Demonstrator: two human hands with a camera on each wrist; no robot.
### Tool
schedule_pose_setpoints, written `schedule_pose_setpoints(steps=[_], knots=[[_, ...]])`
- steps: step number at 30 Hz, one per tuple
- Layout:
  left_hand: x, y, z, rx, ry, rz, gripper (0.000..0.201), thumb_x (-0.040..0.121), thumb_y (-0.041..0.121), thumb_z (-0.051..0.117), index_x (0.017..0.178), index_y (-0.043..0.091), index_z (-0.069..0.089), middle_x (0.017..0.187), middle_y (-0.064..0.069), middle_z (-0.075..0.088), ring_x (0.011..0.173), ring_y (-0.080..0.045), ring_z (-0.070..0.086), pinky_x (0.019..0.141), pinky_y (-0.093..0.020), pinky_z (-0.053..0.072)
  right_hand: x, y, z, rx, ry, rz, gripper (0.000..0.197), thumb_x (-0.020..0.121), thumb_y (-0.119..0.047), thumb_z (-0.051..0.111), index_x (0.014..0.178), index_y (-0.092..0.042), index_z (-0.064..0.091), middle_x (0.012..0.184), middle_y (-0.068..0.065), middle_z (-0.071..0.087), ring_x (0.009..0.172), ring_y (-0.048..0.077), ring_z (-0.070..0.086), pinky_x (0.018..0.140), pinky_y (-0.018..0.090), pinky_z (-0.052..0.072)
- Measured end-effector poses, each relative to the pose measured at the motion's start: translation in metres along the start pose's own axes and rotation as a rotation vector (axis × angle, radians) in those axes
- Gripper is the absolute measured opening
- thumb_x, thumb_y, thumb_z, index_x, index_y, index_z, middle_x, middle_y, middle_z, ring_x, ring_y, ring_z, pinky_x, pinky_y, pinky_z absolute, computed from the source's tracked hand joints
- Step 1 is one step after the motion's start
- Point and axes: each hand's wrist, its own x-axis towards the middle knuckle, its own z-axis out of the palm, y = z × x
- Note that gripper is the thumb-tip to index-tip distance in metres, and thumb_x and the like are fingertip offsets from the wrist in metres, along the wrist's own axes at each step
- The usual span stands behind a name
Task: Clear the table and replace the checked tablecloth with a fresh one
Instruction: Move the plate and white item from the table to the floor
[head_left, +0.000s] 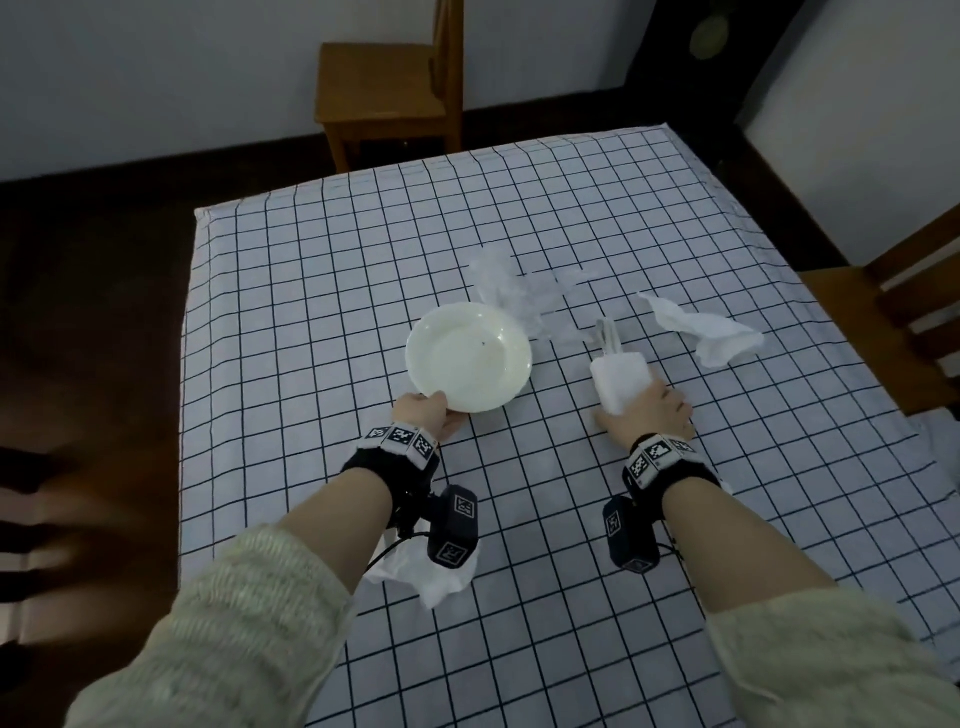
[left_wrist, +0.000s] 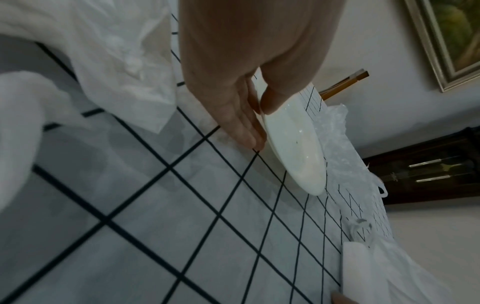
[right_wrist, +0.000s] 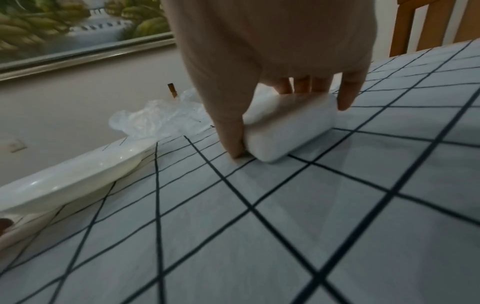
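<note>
While the plate (head_left: 467, 358) is pinched by the left hand (head_left: 427, 415) | white case (head_left: 621, 379) clasped by the right hand (head_left: 655, 410) | risk: plate slipped from rim-only hold, checked tablecloth (head_left: 322, 291) snagged.

White plate (head_left: 469, 357), black-gridded tablecloth (head_left: 571, 208)

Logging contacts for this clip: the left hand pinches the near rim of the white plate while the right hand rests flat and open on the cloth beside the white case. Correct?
Not quite. The right hand is not flat beside the white case; its thumb and fingers curl round it, as the right wrist view shows. The left hand does pinch the near rim of the white plate.
</note>
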Motion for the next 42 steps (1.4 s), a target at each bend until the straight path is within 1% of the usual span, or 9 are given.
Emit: schedule_pose_setpoints(steps=[5, 9, 12, 18, 23, 28, 32, 36, 42], knots=[[-0.012, -0.001, -0.015, 0.032, 0.022, 0.026, 0.038, 0.093, -0.01, 0.038, 0.13, -0.01, 0.045, 0.114, -0.034, 0.06, 0.085, -0.038, 0.067, 0.056, -0.038, 0.056, -0.021, 0.015, 0.01, 0.035, -0.052, 0.112, 0.096, 0.063, -0.052, 0.078, 0.135, -0.005, 0.035, 0.135, 0.016, 0.039, 0.125, 0.033, 0.039, 0.098, 0.044, 0.039], [-0.035, 0.002, -0.03, 0.025, 0.035, 0.015, 0.034, 0.095, -0.01, 0.036, 0.128, -0.006, 0.045, 0.119, -0.033, 0.058, 0.106, -0.043, 0.062, 0.05, -0.036, 0.055, -0.047, 0.029, 0.013, 0.146, -0.104, 0.186, 0.101, 0.056, -0.059, 0.075, 0.134, -0.005, 0.041, 0.132, 0.016, 0.047, 0.117, 0.033, 0.049, 0.094, 0.042, 0.045], [-0.054, -0.003, -0.051, 0.044, 0.015, 0.051, 0.028, 0.093, -0.011, 0.04, 0.118, -0.004, 0.05, 0.114, -0.033, 0.06, 0.097, -0.043, 0.065, 0.053, -0.038, 0.057, -0.077, 0.037, 0.01, 0.241, -0.104, 0.196, 0.092, 0.057, -0.058, 0.076, 0.124, -0.002, 0.047, 0.12, 0.014, 0.054, 0.103, 0.031, 0.057, 0.085, 0.04, 0.052], [-0.11, -0.027, -0.108, 0.077, -0.048, 0.21, 0.026, 0.091, -0.01, 0.041, 0.114, -0.003, 0.05, 0.094, -0.031, 0.062, 0.044, -0.025, 0.062, 0.035, -0.028, 0.052, -0.156, 0.044, 0.001, 0.402, -0.086, 0.089, 0.082, 0.058, -0.052, 0.075, 0.12, -0.004, 0.05, 0.103, 0.01, 0.06, 0.086, 0.028, 0.06, 0.073, 0.036, 0.053], [-0.157, -0.066, -0.177, 0.072, -0.062, 0.306, 0.021, 0.09, -0.007, 0.045, 0.073, 0.005, 0.042, 0.073, -0.025, 0.06, 0.037, -0.02, 0.06, 0.04, -0.031, 0.055, -0.234, 0.05, 0.017, 0.493, -0.089, 0.026, 0.083, 0.058, -0.048, 0.076, 0.123, -0.005, 0.045, 0.094, 0.005, 0.058, 0.082, 0.024, 0.059, 0.075, 0.036, 0.054], [-0.19, -0.115, -0.265, 0.049, -0.048, 0.331, 0.021, 0.094, -0.002, 0.046, 0.075, 0.007, 0.041, 0.063, -0.019, 0.059, 0.035, -0.015, 0.06, 0.043, -0.029, 0.055, -0.312, 0.048, 0.053, 0.492, -0.125, -0.052, 0.076, 0.058, -0.045, 0.079, 0.116, -0.01, 0.045, 0.102, 0.007, 0.06, 0.093, 0.027, 0.059, 0.084, 0.037, 0.053], [-0.209, -0.155, -0.328, 0.004, 0.022, 0.3, 0.017, 0.095, -0.002, 0.045, 0.08, 0.006, 0.041, 0.066, -0.017, 0.059, 0.035, -0.013, 0.06, 0.048, -0.03, 0.055, -0.36, 0.045, 0.087, 0.43, -0.217, -0.118, 0.089, 0.04, -0.053, 0.075, 0.115, -0.011, 0.053, 0.099, 0.004, 0.064, 0.092, 0.025, 0.062, 0.084, 0.039, 0.055], [-0.228, -0.192, -0.373, -0.047, 0.147, 0.27, 0.008, 0.093, -0.004, 0.046, 0.096, 0.003, 0.045, 0.075, -0.019, 0.06, 0.035, -0.013, 0.06, 0.049, -0.033, 0.055, -0.403, 0.04, 0.102, 0.313, -0.24, -0.243, 0.079, 0.054, -0.046, 0.079, 0.117, -0.011, 0.048, 0.105, 0.006, 0.062, 0.099, 0.028, 0.06, 0.086, 0.039, 0.054], [-0.264, -0.262, -0.413, -0.198, 0.325, 0.222, 0.01, 0.094, -0.004, 0.046, 0.089, 0.004, 0.043, 0.073, -0.017, 0.057, 0.031, -0.011, 0.057, 0.042, -0.028, 0.053, -0.445, 0.037, 0.13, 0.265, -0.34, -0.433, 0.076, 0.061, -0.042, 0.081, 0.118, -0.008, 0.044, 0.108, 0.009, 0.059, 0.098, 0.029, 0.059, 0.082, 0.037, 0.054]])
